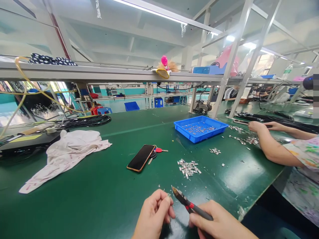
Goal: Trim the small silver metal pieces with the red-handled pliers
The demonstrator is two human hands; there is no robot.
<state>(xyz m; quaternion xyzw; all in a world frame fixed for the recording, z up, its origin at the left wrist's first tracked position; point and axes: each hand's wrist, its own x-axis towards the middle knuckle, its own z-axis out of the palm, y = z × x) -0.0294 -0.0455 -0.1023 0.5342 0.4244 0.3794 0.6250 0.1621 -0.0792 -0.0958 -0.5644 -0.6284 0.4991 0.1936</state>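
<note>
My left hand (155,214) is low in the middle of the view, its thumb and fingers pinched on a tiny metal piece (168,196) too small to make out. My right hand (219,222) is closed round a pair of cutters (190,205) with black and red handles. The cutter tip points up and left, close to the pinched piece. Just beyond my hands lies a small heap of metal parts (188,167) on the green table (99,186).
A blue tray (200,127) with small parts stands at the middle right. A phone (141,157) and keys (158,151) lie ahead, a crumpled white cloth (67,151) to the left, black cables (84,121) behind it. Another person's arms (271,142) work at the right.
</note>
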